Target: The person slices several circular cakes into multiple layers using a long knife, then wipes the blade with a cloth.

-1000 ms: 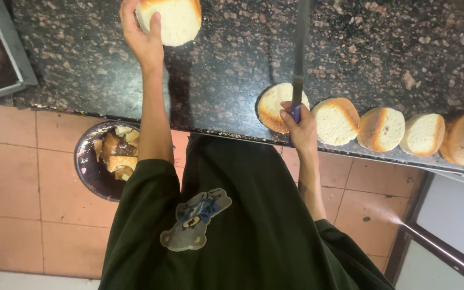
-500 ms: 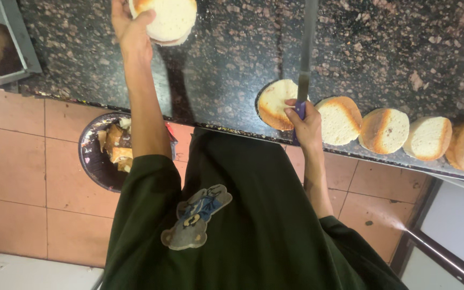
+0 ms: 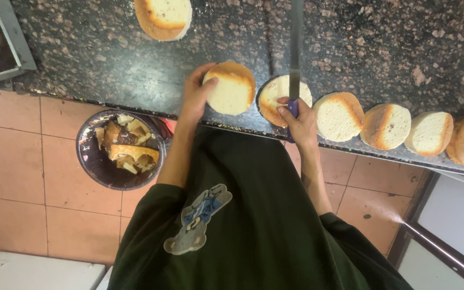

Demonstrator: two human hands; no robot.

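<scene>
While the right hand [image 3: 296, 121] keeps its fingers wrapped tight around the blue handle of the long knife [image 3: 296, 48] near the middle of the frame, the left hand [image 3: 197, 96] has come back from the top. It left one round cake layer [image 3: 163, 16] up there at the top edge and now curls around a new cake round [image 3: 231, 87] at the counter [image 3: 81, 59] edge. More cake rounds [image 3: 382, 124] wait in a row to the right. A bowl of scraps [image 3: 120, 149] sits at lower left.
</scene>
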